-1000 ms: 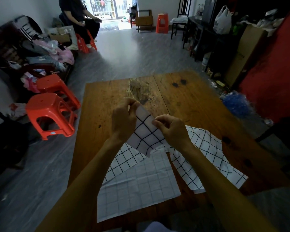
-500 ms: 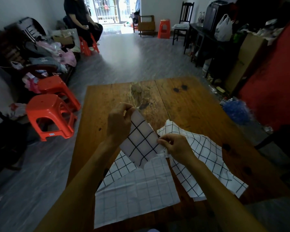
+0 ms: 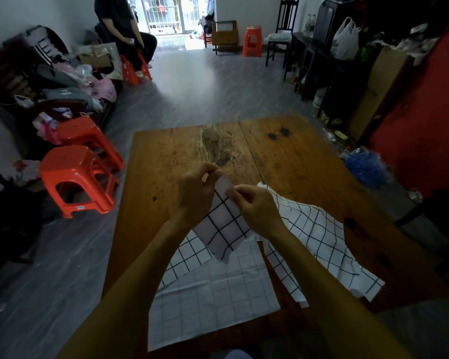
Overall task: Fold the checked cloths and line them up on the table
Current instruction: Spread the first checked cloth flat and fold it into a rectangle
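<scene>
We hold a folded checked cloth [image 3: 224, 230] up over the middle of the wooden table [image 3: 166, 161], at the centre of the frame. Our left hand [image 3: 196, 193] curls round its upper left edge, thumb and fingers pinching the top corner. Our right hand [image 3: 254, 207] pinches the same top edge just beside it, fingers bent onto the fabric. Below the held piece, a pale checked cloth [image 3: 213, 299] lies flat at the near edge of the table, lower centre. To the right, a rumpled checked cloth [image 3: 322, 244] spreads toward the lower right corner of the table. No readable writing shows anywhere; a small blue label on the near red stool [image 3: 75, 180] at left is too small to read. A second red stool [image 3: 86, 133] stands just behind it. In the upper left a seated person [image 3: 122, 29] in dark clothes faces us, and a white plastic bag [image 3: 345, 40] sits at upper right.
</scene>
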`<action>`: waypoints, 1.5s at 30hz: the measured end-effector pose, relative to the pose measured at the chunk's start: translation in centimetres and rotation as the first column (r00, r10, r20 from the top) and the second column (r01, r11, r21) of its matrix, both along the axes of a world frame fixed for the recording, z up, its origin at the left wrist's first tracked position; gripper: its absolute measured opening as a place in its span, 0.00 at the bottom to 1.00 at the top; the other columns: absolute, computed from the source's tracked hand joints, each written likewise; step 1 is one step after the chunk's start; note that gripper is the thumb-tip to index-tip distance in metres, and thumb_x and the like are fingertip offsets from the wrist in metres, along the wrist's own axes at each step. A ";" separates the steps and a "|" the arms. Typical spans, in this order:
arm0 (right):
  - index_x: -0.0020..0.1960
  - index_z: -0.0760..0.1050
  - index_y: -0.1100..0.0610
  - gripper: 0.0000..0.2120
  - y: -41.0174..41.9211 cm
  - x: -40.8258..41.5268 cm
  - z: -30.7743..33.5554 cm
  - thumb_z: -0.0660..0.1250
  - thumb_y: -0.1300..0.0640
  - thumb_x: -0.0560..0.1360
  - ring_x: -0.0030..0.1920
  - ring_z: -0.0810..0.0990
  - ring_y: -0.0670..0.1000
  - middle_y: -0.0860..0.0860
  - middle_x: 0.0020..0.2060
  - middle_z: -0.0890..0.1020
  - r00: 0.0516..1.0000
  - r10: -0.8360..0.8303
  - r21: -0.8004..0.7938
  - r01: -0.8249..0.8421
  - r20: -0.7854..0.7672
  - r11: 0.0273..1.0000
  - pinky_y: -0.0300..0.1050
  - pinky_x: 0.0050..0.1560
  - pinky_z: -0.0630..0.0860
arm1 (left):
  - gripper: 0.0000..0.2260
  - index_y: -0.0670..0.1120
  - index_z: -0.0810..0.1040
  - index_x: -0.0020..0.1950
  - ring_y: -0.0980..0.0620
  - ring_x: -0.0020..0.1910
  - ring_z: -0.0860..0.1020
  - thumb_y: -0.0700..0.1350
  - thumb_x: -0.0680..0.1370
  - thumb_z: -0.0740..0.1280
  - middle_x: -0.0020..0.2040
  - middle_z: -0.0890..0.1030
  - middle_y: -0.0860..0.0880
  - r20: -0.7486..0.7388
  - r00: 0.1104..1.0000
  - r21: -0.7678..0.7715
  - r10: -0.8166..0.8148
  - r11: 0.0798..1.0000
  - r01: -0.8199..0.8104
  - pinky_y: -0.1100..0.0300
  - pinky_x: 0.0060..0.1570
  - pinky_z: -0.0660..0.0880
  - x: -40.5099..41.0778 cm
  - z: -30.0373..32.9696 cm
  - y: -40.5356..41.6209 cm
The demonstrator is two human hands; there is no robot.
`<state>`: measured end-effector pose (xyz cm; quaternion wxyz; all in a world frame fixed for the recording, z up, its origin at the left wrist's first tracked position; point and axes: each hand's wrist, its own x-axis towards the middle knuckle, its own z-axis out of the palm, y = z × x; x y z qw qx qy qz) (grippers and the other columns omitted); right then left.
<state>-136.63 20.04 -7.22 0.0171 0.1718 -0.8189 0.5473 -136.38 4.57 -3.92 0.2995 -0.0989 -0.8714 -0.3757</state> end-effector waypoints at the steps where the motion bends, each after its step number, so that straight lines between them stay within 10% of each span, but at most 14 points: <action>1: 0.49 0.82 0.55 0.09 0.3 0.1 -0.4 0.66 0.52 0.77 0.39 0.79 0.39 0.42 0.37 0.81 1.000 -0.011 -0.005 0.011 -0.004 1.000 0.34 0.39 0.75 | 0.01 0.37 0.79 0.45 0.56 0.39 0.74 0.34 0.75 0.68 0.40 0.78 0.49 -0.001 1.000 0.015 0.015 1.000 -0.015 0.78 0.41 0.67 0.0 0.2 -0.4; 6: 0.47 0.83 0.52 0.06 1.7 0.8 -2.1 0.69 0.52 0.75 0.42 0.82 0.46 0.45 0.38 0.84 0.998 -0.035 -0.005 0.035 0.058 0.999 0.51 0.46 0.80 | 0.02 0.39 0.80 0.46 0.56 0.40 0.74 0.36 0.76 0.67 0.41 0.77 0.52 0.031 0.997 0.050 0.068 0.996 -0.070 0.78 0.40 0.67 -0.4 -0.2 -1.6; 12: 0.45 0.80 0.47 0.02 3.0 1.4 -3.1 0.69 0.54 0.75 0.41 0.81 0.41 0.43 0.38 0.82 0.997 -0.015 0.055 0.010 0.077 0.998 0.37 0.45 0.78 | 0.02 0.39 0.79 0.46 0.54 0.42 0.75 0.37 0.76 0.67 0.42 0.79 0.48 0.023 0.994 0.079 0.112 0.990 -0.113 0.74 0.41 0.67 -1.1 -0.3 -2.6; 18: 0.57 0.80 0.53 0.12 5.5 1.4 -5.1 0.71 0.55 0.74 0.49 0.80 0.43 0.49 0.51 0.83 0.982 0.054 0.363 -0.117 0.179 0.925 0.46 0.55 0.79 | 0.02 0.37 0.79 0.47 0.54 0.40 0.74 0.35 0.76 0.67 0.42 0.80 0.42 -0.062 0.991 -0.036 0.118 0.992 -0.121 0.77 0.39 0.65 -0.8 -0.2 -2.3; 23: 0.70 0.69 0.52 0.26 3.7 0.6 -2.9 0.70 0.50 0.74 0.58 0.73 0.39 0.40 0.59 0.74 0.996 0.016 0.163 -0.030 0.087 0.986 0.31 0.56 0.71 | 0.01 0.36 0.79 0.45 0.51 0.34 0.76 0.34 0.75 0.68 0.40 0.80 0.42 -0.063 0.995 -0.210 -0.071 0.976 0.056 0.74 0.35 0.67 -0.7 -0.1 -0.2; 28: 0.53 0.80 0.52 0.07 1.8 -0.1 -0.8 0.68 0.54 0.76 0.45 0.79 0.38 0.42 0.45 0.82 0.991 0.128 0.069 -0.130 0.024 0.989 0.31 0.45 0.74 | 0.10 0.39 0.76 0.46 0.52 0.32 0.75 0.45 0.78 0.61 0.41 0.77 0.46 -0.054 0.987 -0.259 -0.152 0.957 0.133 0.63 0.29 0.73 0.4 -0.8 1.1; 33: 0.48 0.80 0.55 0.04 2.6 0.1 -2.3 0.67 0.56 0.77 0.41 0.82 0.46 0.48 0.39 0.83 0.984 0.129 -0.182 -0.105 0.123 0.978 0.44 0.41 0.79 | 0.18 0.44 0.72 0.56 0.56 0.32 0.75 0.52 0.73 0.70 0.40 0.76 0.52 0.167 0.986 0.113 0.025 0.993 -0.044 0.68 0.29 0.72 3.1 -1.7 0.3; 37: 0.48 0.79 0.56 0.04 2.3 0.7 -2.9 0.66 0.60 0.77 0.44 0.83 0.46 0.47 0.41 0.84 0.936 0.204 -0.429 -0.065 0.287 0.901 0.41 0.44 0.80 | 0.22 0.46 0.71 0.62 0.52 0.49 0.81 0.50 0.71 0.73 0.53 0.80 0.47 0.458 0.884 0.555 -0.096 0.807 -0.200 0.54 0.45 0.81 6.1 -3.3 0.5; 45: 0.54 0.78 0.56 0.07 -1.4 3.6 -4.3 0.65 0.61 0.78 0.47 0.84 0.49 0.51 0.46 0.84 0.825 0.362 -0.496 -0.116 0.434 0.861 0.46 0.45 0.81 | 0.09 0.48 0.76 0.53 0.51 0.49 0.82 0.42 0.75 0.70 0.50 0.82 0.47 0.509 0.852 0.585 0.125 0.675 -0.449 0.53 0.47 0.80 11.2 -4.5 -1.2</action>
